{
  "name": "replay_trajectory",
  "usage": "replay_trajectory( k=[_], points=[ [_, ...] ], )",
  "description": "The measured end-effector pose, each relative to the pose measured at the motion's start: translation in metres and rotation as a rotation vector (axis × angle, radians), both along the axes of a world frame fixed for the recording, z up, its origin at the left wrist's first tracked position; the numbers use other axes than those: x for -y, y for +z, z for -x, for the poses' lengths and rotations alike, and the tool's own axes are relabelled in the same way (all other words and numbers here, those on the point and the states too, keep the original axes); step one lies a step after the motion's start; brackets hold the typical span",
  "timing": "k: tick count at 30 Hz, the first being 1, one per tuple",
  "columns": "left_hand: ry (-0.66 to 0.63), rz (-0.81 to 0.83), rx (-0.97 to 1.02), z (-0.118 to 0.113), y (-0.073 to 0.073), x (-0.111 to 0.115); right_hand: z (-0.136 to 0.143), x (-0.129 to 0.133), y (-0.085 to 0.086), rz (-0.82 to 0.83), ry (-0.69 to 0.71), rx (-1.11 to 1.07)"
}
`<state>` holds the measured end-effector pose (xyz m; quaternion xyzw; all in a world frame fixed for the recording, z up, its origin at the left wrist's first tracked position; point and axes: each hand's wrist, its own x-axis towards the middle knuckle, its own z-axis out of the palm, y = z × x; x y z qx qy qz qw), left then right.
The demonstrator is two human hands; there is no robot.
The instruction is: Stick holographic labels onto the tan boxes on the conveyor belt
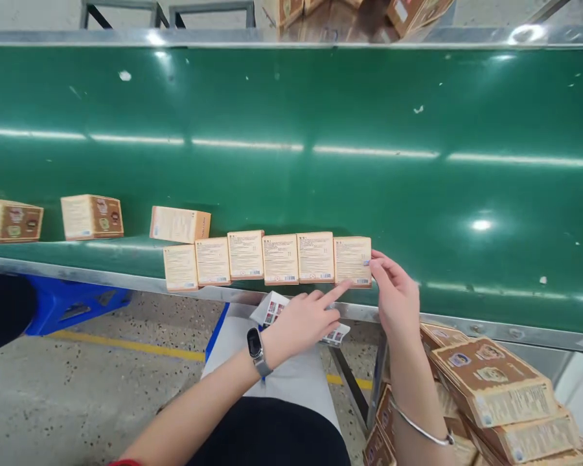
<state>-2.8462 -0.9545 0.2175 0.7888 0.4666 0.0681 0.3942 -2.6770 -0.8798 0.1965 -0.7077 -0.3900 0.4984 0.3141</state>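
Observation:
A row of several small cream cardboard boxes (280,259) lies along the belt's near edge, their printed panels facing up. At the right end of that row, my right hand (396,291) pinches a small purplish sticker (366,263) against the right edge of the end box (352,255). My left hand (304,323) stretches its index finger to the lower edge of this same box. Its other fingers are curled over a sheet of printed stickers (274,309), which shows on both sides of the hand; the grip itself is partly hidden.
Further left on the green conveyor belt (291,97) stand more boxes (92,217). A metal rail (126,277) borders the near side. Stacked brown boxes (495,382) sit at lower right, below the rail. A blue stool (72,301) is at left, and cartons (418,13) are beyond the far rail.

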Motion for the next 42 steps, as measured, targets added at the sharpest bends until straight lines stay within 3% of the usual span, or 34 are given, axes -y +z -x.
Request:
replay_trajectory(
  k=[3, 9, 17, 23, 28, 31, 36, 38, 42],
  points=[
    [0.001, -0.035, -0.022, -0.017, -0.007, 0.0, -0.008, 0.003, -0.004, -0.036, -0.083, -0.026],
    [0.003, -0.011, 0.011, -0.016, -0.01, -0.006, 0.006, 0.001, -0.004, -0.107, -0.215, 0.011],
    [-0.034, 0.0, 0.0, -0.03, -0.009, -0.014, -0.006, -0.005, -0.003, -0.22, -0.127, 0.214],
    [-0.04, -0.012, 0.017, -0.037, -0.005, -0.02, -0.006, -0.01, -0.002, -0.347, -0.093, 0.482],
    [-0.01, 0.038, 0.145, -0.037, 0.006, -0.029, -0.013, -0.019, 0.016, -0.406, -0.086, 0.529],
    [0.095, 0.188, 0.237, -0.028, 0.022, -0.037, -0.024, -0.018, 0.047, -0.465, 0.119, 0.614],
    [0.272, 0.401, 0.325, -0.005, 0.049, -0.052, -0.032, -0.005, 0.096, -0.277, 0.853, 0.353],
    [0.292, 0.484, 0.321, 0.002, 0.057, -0.057, -0.03, -0.002, 0.103, -0.246, 0.944, 0.304],
    [0.302, 0.577, 0.304, 0.01, 0.063, -0.059, -0.023, 0.001, 0.101, -0.311, 0.949, 0.333]
  ],
)
